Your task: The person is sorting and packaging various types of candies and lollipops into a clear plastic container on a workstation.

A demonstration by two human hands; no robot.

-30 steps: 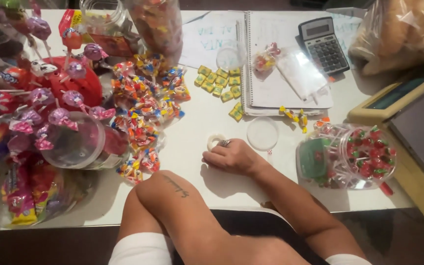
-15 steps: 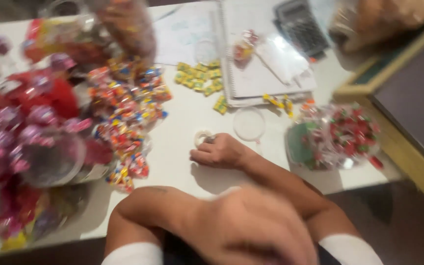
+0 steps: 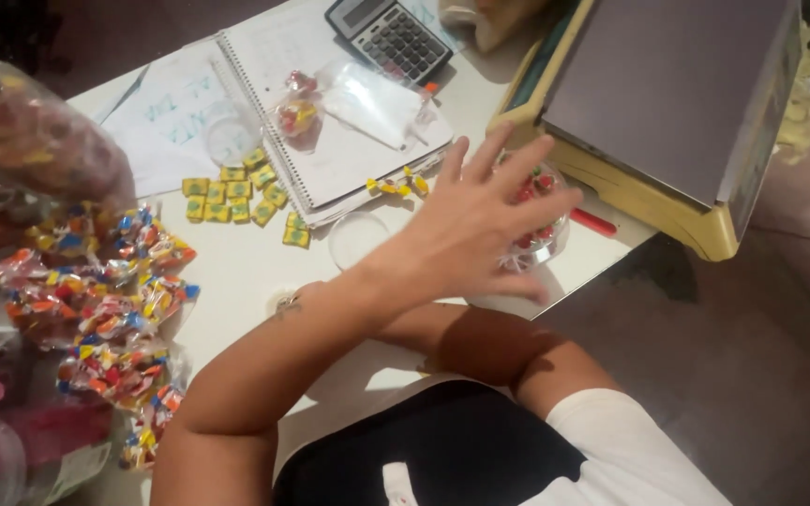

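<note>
Right hand hidden beneath crossing left forearm; grip not discernible. Left hand [image 3: 466, 225] spread wide, empty, above clear candy container [image 3: 536, 220], partly masking it.

A spiral notebook [image 3: 330, 141] lies at the table's [image 3: 236, 272] far middle, a calculator [image 3: 388, 37] on its far end and a small bag of sweets [image 3: 294, 112] on its page. Left of it sit rows of square candies [image 3: 236, 192]; farther left, a heap of wrapped candies [image 3: 105, 300]. A scale [image 3: 667, 112] stands right, a candy jar [image 3: 536, 220] just before it under the left hand [image 3: 471, 225]
</note>
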